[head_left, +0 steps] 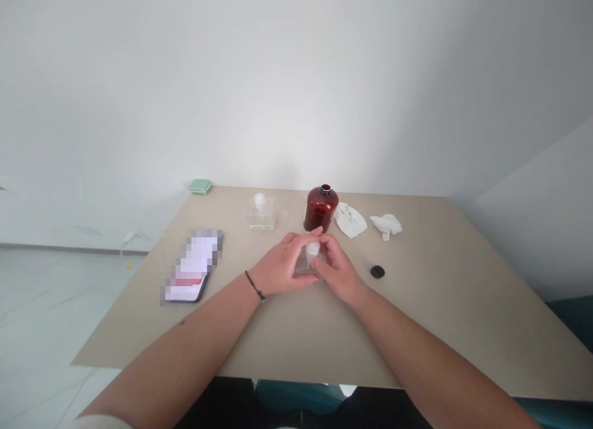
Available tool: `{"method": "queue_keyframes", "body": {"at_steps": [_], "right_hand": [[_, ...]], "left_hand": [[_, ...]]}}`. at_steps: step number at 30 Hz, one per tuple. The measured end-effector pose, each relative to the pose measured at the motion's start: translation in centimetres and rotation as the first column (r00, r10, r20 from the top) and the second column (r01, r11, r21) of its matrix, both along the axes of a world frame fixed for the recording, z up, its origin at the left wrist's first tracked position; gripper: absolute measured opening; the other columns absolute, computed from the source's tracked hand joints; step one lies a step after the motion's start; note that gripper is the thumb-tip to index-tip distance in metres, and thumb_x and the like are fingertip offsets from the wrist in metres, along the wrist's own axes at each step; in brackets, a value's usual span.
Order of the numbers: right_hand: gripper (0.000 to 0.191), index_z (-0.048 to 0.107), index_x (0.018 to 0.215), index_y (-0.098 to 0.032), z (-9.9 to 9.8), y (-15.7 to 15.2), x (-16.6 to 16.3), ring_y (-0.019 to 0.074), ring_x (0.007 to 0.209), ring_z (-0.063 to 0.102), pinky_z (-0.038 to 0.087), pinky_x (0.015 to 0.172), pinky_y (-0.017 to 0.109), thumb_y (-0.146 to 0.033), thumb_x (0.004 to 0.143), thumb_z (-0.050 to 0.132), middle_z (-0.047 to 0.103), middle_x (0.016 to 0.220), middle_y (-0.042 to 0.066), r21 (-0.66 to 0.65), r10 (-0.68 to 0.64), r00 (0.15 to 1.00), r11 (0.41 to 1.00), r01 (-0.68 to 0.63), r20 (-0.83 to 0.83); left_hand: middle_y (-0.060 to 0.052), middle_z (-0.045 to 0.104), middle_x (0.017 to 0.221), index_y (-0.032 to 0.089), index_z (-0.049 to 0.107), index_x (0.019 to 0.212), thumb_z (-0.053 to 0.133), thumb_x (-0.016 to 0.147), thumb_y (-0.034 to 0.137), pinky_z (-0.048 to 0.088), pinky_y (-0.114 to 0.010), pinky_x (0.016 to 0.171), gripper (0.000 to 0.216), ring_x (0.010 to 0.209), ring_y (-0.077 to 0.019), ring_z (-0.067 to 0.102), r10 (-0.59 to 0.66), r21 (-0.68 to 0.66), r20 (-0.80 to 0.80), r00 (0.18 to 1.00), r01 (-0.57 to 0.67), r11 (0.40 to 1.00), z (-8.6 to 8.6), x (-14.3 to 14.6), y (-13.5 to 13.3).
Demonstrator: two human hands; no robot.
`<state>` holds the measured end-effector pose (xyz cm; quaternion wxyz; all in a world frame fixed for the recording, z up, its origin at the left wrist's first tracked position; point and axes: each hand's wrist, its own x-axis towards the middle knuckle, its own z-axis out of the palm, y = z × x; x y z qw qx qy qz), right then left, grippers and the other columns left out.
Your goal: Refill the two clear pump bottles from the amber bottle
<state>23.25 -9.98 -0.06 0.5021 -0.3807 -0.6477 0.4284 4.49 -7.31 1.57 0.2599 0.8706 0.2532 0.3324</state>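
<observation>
A small clear bottle with a white cap (312, 256) stands on the beige table (417, 330) near its middle. My left hand (280, 269) wraps round the bottle's left side, with a dark band on that wrist. My right hand (337, 268) closes on it from the right, fingers near the white cap. Just behind the hands stands a brown round bottle (320, 208) with no cap on its neck. A small black cap (377, 271) lies on the table to the right of my right hand.
A second clear bottle with a white cap (262, 212) stands at the back left of centre. Two crumpled white tissues (351, 220) (386, 224) lie right of the brown bottle. A phone (192, 265) lies at the left, a mint-green case (200, 186) at the far left corner.
</observation>
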Motion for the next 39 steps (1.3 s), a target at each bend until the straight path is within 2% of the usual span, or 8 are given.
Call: {"method": "queue_keyframes", "body": {"at_steps": [8, 13, 18, 25, 28, 32, 37, 39], "right_hand": [[0.032, 0.059, 0.108, -0.027, 0.22, 0.09, -0.11, 0.0248, 0.109, 0.06, 0.049, 0.095, 0.042, -0.057, 0.094, 0.059, 0.063, 0.117, 0.006, 0.037, -0.012, 0.999, 0.999, 0.011, 0.032], [0.041, 0.053, 0.104, -0.028, 0.19, 0.17, -0.13, 0.0245, 0.103, 0.062, 0.05, 0.093, 0.042, -0.059, 0.085, 0.072, 0.065, 0.11, 0.004, 0.007, -0.039, 0.999, 0.999, 0.039, -0.036], [0.034, 0.06, 0.102, -0.027, 0.2, 0.27, -0.02, 0.0256, 0.112, 0.059, 0.047, 0.101, 0.044, -0.06, 0.095, 0.057, 0.063, 0.115, 0.006, 0.029, -0.024, 1.0, 0.999, 0.023, 0.008], [0.037, 0.057, 0.1, -0.027, 0.44, 0.3, -0.07, 0.0254, 0.107, 0.061, 0.05, 0.097, 0.043, -0.062, 0.09, 0.063, 0.064, 0.111, 0.006, 0.023, -0.032, 0.999, 0.999, 0.032, 0.008], [0.038, 0.062, 0.103, -0.027, 0.53, 0.24, 0.01, 0.0263, 0.115, 0.06, 0.046, 0.103, 0.045, -0.063, 0.095, 0.053, 0.064, 0.118, 0.007, 0.03, -0.034, 0.999, 0.999, 0.033, 0.04], [0.043, 0.055, 0.105, -0.028, 0.42, 0.23, -0.04, 0.0249, 0.101, 0.063, 0.052, 0.093, 0.043, -0.064, 0.085, 0.068, 0.066, 0.107, 0.004, 0.001, -0.019, 1.0, 1.0, 0.019, -0.019], [0.038, 0.062, 0.108, -0.027, 0.45, 0.26, 0.03, 0.0272, 0.119, 0.058, 0.044, 0.106, 0.046, -0.062, 0.096, 0.053, 0.063, 0.121, 0.008, 0.051, -0.017, 0.999, 0.999, 0.015, 0.049], [0.04, 0.06, 0.11, -0.027, 0.39, 0.29, 0.03, 0.027, 0.114, 0.06, 0.047, 0.103, 0.046, -0.063, 0.092, 0.059, 0.064, 0.118, 0.007, 0.04, -0.011, 1.0, 0.999, 0.01, 0.027]], "left_hand": [[-0.021, 0.047, 0.157, 0.021, 0.038, 0.14, 0.08, 0.078, 0.027, 0.05, -0.056, 0.106, 0.075, 0.131, -0.0349, 0.057, 0.011, 0.017, -0.004, 1.0, -0.011, 1.0, -0.02, 0.13, 0.01], [-0.021, 0.047, 0.156, 0.022, 0.039, 0.14, 0.08, 0.079, 0.03, 0.05, -0.056, 0.104, 0.075, 0.127, -0.0345, 0.059, 0.016, 0.036, -0.012, 1.0, -0.015, 0.999, -0.22, 0.09, 0.1], [-0.021, 0.046, 0.157, 0.023, 0.038, 0.14, 0.081, 0.079, 0.034, 0.049, -0.056, 0.104, 0.076, 0.125, -0.0345, 0.059, 0.02, 0.041, -0.011, 1.0, -0.019, 0.999, -0.18, 0.06, 0.12], [-0.019, 0.047, 0.156, 0.023, 0.038, 0.142, 0.082, 0.078, 0.035, 0.05, -0.056, 0.103, 0.078, 0.124, -0.034, 0.059, 0.021, 0.031, -0.02, 1.0, -0.021, 0.999, -0.26, 0.1, 0.17], [-0.02, 0.046, 0.158, 0.023, 0.038, 0.142, 0.081, 0.078, 0.035, 0.05, -0.057, 0.104, 0.078, 0.124, -0.0345, 0.059, 0.019, 0.027, -0.013, 1.0, -0.019, 0.999, -0.27, 0.11, 0.17], [-0.019, 0.047, 0.157, 0.022, 0.038, 0.142, 0.081, 0.079, 0.034, 0.051, -0.057, 0.104, 0.077, 0.123, -0.0344, 0.06, 0.017, 0.032, -0.024, 1.0, -0.016, 0.999, -0.1, 0.11, 0.11], [-0.02, 0.044, 0.159, 0.022, 0.037, 0.142, 0.081, 0.079, 0.034, 0.051, -0.057, 0.103, 0.078, 0.122, -0.034, 0.06, 0.017, 0.047, -0.018, 1.0, -0.016, 0.999, -0.08, 0.12, 0.12], [-0.019, 0.045, 0.158, 0.022, 0.037, 0.144, 0.082, 0.079, 0.034, 0.051, -0.056, 0.104, 0.079, 0.122, -0.0336, 0.06, 0.021, 0.031, -0.021, 1.0, -0.02, 0.999, -0.04, 0.13, 0.1]]}}
